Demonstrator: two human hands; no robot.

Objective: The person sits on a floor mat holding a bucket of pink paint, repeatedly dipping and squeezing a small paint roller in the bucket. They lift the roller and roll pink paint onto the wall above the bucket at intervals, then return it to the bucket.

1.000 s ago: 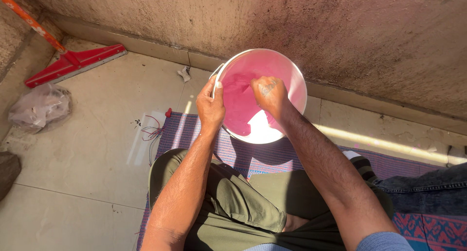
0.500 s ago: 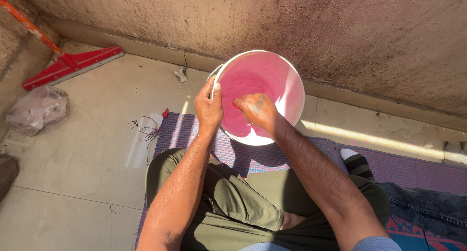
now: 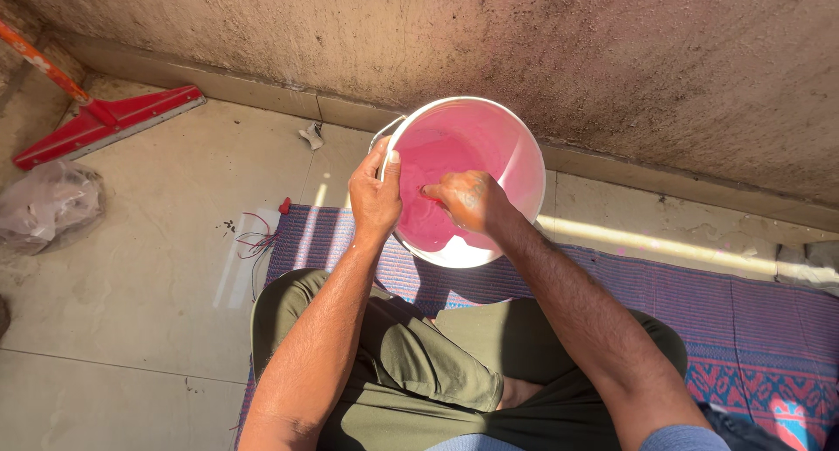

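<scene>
A rough, stained plaster wall (image 3: pixel 542 49) fills the far side beyond both hands, meeting the floor at a low painted skirting strip. The floor of pale, dusty stone tiles (image 3: pixel 131 311) spreads out to the left of the left hand's fingers, with a bar of sunlight running along it to the right of the right hand. A woven mat of purple and blue stripes with a patterned red and teal border (image 3: pixel 725 320) lies below and to the right of the fingers, under the seated person's olive-green trousers (image 3: pixel 411 372).

The round white plastic bucket with a pink-stained inside (image 3: pixel 516 145) stands on the far edge of the mat, just short of the wall. The left hand (image 3: pixel 374 197) clasps its near-left rim, fingers curled over the edge and thumb along the outside. The right hand (image 3: pixel 465 199) reaches inside the bucket, fingers bent together and pressed against the pink inner wall; whether they hold anything I cannot tell.

Far left of the fingers, a red floor squeegee with an orange handle (image 3: pixel 105 123) lies against the wall, and a crumpled clear plastic bag (image 3: pixel 44 204) sits below it. A tangle of thin red thread (image 3: pixel 258 237) rests just left of the mat, and a small scrap of pale paper (image 3: pixel 312 136) lies left of the bucket.
</scene>
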